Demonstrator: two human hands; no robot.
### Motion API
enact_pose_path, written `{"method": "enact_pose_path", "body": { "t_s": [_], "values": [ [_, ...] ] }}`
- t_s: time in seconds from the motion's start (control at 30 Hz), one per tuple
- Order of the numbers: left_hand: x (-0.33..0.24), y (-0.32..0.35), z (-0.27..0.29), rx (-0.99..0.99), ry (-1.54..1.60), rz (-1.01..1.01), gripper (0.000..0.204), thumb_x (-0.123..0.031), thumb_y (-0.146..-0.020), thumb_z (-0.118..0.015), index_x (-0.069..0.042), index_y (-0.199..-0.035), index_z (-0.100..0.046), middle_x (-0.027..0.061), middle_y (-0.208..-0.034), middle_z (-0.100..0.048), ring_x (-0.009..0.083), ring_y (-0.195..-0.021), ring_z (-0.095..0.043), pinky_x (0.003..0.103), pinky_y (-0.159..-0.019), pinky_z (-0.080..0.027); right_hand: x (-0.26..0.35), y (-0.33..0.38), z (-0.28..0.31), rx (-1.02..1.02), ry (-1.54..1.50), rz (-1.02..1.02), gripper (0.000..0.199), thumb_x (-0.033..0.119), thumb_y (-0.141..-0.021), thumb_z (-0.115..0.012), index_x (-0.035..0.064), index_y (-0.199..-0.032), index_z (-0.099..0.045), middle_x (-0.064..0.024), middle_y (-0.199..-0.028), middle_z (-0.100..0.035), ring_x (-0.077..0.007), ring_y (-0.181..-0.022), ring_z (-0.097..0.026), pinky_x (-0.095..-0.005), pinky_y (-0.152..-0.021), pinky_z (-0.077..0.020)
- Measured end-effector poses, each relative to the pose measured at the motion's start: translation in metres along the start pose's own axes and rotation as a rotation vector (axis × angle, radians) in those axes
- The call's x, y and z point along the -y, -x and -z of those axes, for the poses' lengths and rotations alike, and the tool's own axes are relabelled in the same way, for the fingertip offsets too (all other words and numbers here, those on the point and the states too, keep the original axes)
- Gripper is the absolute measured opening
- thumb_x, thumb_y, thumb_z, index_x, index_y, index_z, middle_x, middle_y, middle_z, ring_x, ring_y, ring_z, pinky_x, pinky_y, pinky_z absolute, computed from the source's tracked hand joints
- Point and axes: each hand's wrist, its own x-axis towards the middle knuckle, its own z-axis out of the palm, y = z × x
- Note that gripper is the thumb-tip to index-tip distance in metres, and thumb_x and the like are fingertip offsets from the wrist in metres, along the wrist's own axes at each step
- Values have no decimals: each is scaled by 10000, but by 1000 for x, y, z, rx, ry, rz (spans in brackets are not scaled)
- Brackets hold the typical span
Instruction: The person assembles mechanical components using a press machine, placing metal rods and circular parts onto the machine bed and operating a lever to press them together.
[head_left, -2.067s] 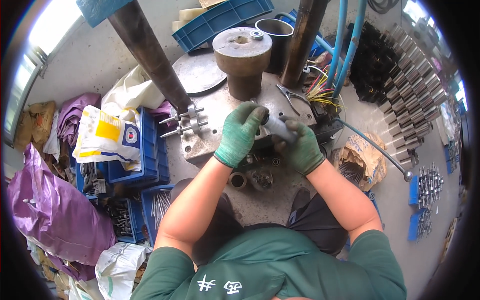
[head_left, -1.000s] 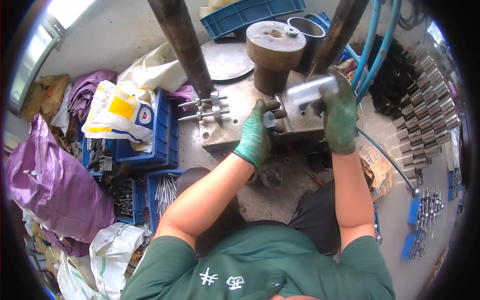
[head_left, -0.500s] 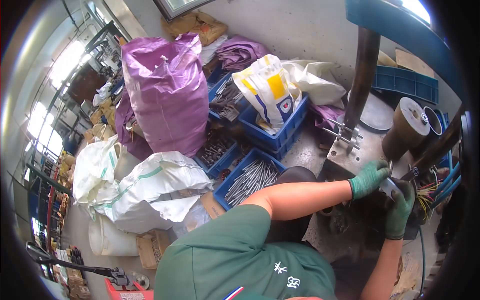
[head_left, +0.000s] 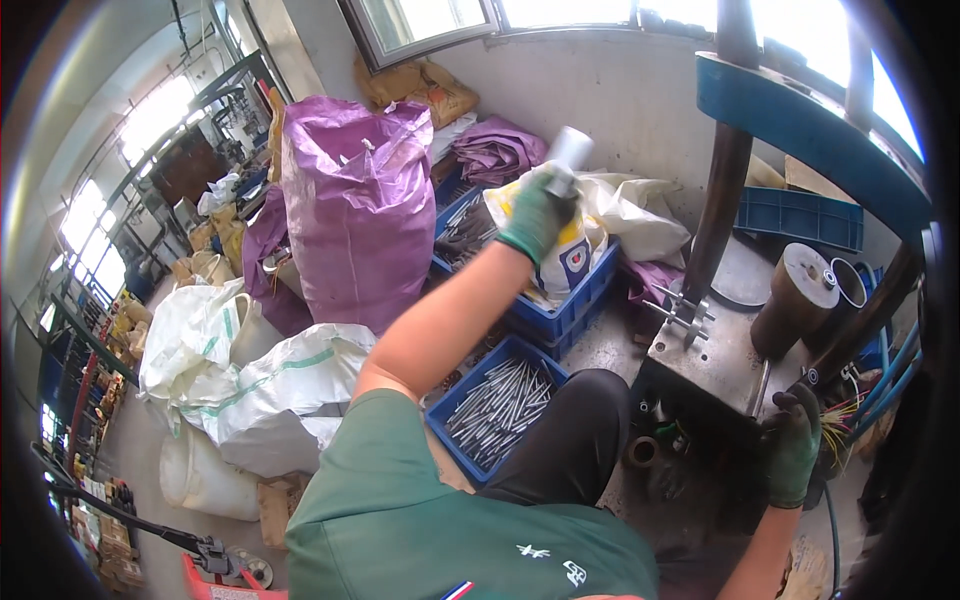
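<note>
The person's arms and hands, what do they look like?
The left hand and right hand wear green knit gloves, darker around the fingers, with dark cuff edges. The left forearm is bare below a short, dark green fabric sleeve.

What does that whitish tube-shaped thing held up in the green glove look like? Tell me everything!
The whitish tube-shaped thing is straight and smooth-looking, perhaps plastic, with a greyer part near the grip. It tilts, its top leaning right. The left hand, in a green knitted glove, holds its lower end in the air. In the picture it appears above a white, yellow-patched bag. Blur hides finer details.
</note>
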Motion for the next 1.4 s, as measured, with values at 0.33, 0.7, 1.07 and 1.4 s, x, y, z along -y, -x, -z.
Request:
{"method": "enact_pose_path", "body": {
  "t_s": [0.33, 0.7, 1.07, 1.4],
  "values": [
    [-56, 4, 88, -505, -86, -161, 270, -392, -1036, -615, -131, -1089, -662, 53, -946, -726, 213, -789, -688, 340, -670, -594, -40, -38, 101, -251, 132, 154, 463, -64, -968, -539, -9, -1422, -615, -99, -1304, -681, -209, -1224, -644, -345, -1094, -500],
    [252, 27, -32, -675, 12, 634, 434, -408, -1032, -597, -92, -1318, -519, 160, -1281, -640, 305, -1049, -695, 439, -845, -615, -70, -80, 94, -365, 1168, 535, 408, 86, -818, -752, 57, -1224, -744, -159, -1304, -701, -370, -1216, -635, -464, -1083, -494],
    [302, 22, -1, -639, -35, 459, 155, -327, -1062, -624, -199, -1148, -611, -9, -934, -671, 144, -742, -692, 263, -579, -557, -84, -88, 77, -342, 1186, 392, 347, 99, -846, -760, 52, -1190, -771, -154, -1346, -703, -393, -1219, -638, -464, -1084, -518],
    [309, 59, -93, -318, -110, 368, 152, -244, -1044, -685, -96, -1072, -665, 8, -862, -643, 126, -724, -633, 268, -587, -547, -94, -91, 91, -458, 809, 380, 247, 1, -815, -829, 32, -1055, -779, -129, -1158, -697, -306, -1104, -683, -378, -970, -568]
  ]
}}
